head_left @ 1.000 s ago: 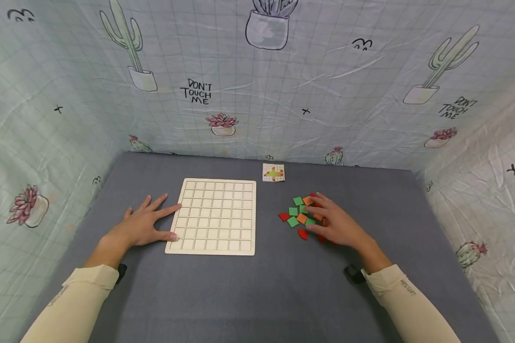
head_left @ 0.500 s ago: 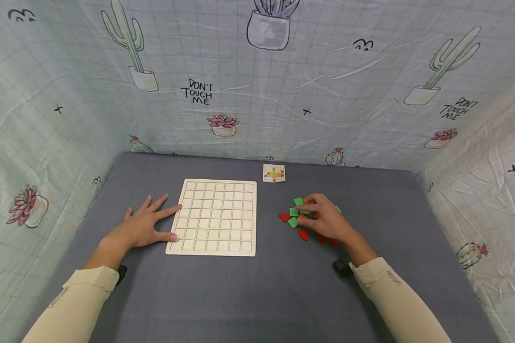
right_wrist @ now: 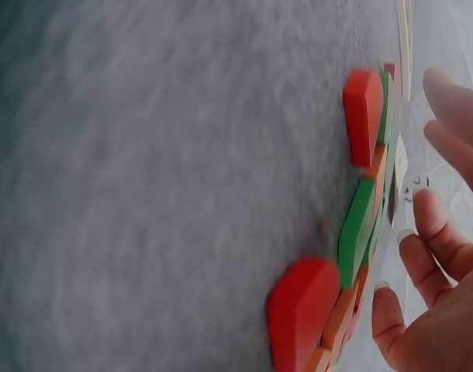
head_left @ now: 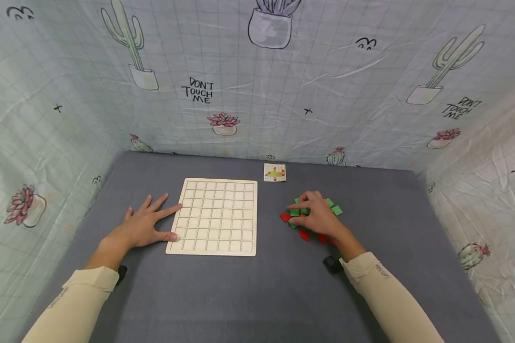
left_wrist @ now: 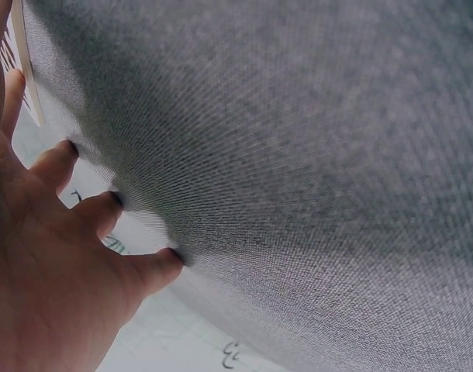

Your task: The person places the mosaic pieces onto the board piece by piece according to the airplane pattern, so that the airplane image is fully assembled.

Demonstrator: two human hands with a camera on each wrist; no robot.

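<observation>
Since a second ago your right hand (head_left: 319, 216) has slid leftward over the heap of small green, red and orange flat tiles (head_left: 313, 216), fingers now curled down onto them; whether any tile is pinched cannot be told. Green tiles lie bared just beyond your knuckles. Your left hand (head_left: 143, 227) stays flat, fingers spread, touching the pale wooden grid board (head_left: 214, 216), whose long axis runs away from you.

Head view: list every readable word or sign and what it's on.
"DON'T TOUCH ME" on the backdrop cloth, left of centre.
"DON'T TOUCH ME" again on the same cloth, at the right.
Small print on the right sleeve: too small to read.
Pattern card: coloured squares only, no text legible.
Grid board and coloured tiles: no text.
</observation>
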